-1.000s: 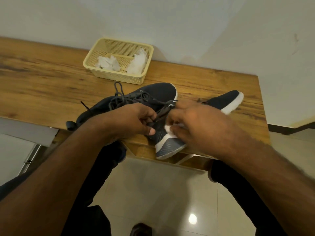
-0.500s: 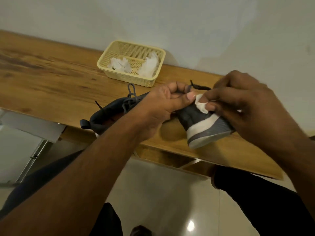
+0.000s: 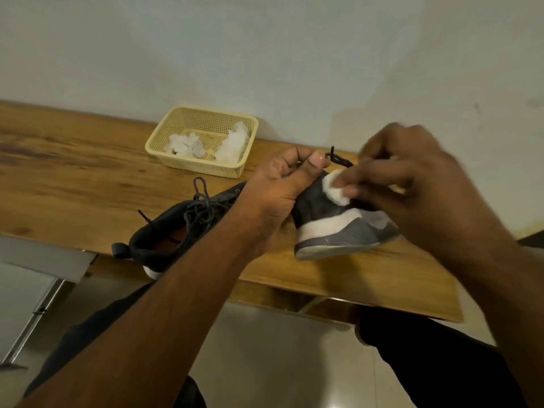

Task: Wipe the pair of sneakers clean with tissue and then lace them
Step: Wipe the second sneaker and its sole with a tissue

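I see left hand [image 3: 282,184] fingers gripping the sneaker [image 3: 332,219] collar; right hand [image 3: 412,184] fingers pinch tissue [image 3: 334,188] against it — keep strokes short, brace firmly.

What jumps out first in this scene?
Two hands at centre: the left hand grips a dark grey sneaker with a white sole stripe while the right hand presses a white tissue wad on it. Behind, a pale yellow plastic basket holds crumpled tissues.
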